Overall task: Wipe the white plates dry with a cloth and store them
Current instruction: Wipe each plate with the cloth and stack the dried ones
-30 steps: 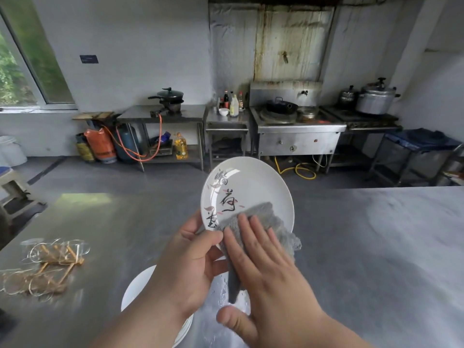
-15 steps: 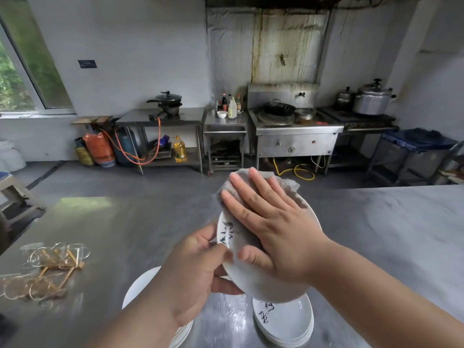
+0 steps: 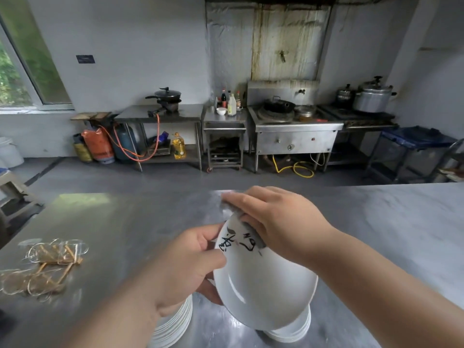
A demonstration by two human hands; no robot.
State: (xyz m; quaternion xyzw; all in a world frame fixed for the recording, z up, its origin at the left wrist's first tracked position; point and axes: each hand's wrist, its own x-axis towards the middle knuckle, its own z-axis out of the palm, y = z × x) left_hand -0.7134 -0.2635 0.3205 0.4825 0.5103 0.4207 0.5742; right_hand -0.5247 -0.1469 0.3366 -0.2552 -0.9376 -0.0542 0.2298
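Head view looks down on a white plate point(image 3: 263, 285) held tilted above a steel table point(image 3: 125, 222), its face with black brush lettering turned up. The left hand point(image 3: 185, 267) grips the plate's left rim, thumb curled onto the face beside the lettering and fingers underneath. The right hand point(image 3: 276, 222) lies with fingers nearly straight over the plate's far edge, pressing a grey cloth point(image 3: 232, 209) against it without closing round it.

Two piles of white plates sit on the table below: the left stack point(image 3: 173, 325) is partly covered by the left forearm, and the right stack point(image 3: 291, 330) is mostly hidden under the held plate. A tangle of thin golden loops and sticks point(image 3: 45, 267) lies well apart at the table's left.

Along the far wall, a dark wok point(image 3: 278, 106) sits in the stove point(image 3: 296, 131); whether it holds anything cannot be told. A lidded black pan point(image 3: 167, 94) and a lidded metal pot point(image 3: 374, 96) have their contents hidden. A small white bowl point(image 3: 221, 111) stands beside sauce bottles point(image 3: 231, 104), an oil bottle point(image 3: 178, 146) holds yellow liquid on a low shelf, and gas cylinders point(image 3: 99, 146) stand on the floor near a white bucket point(image 3: 10, 154)
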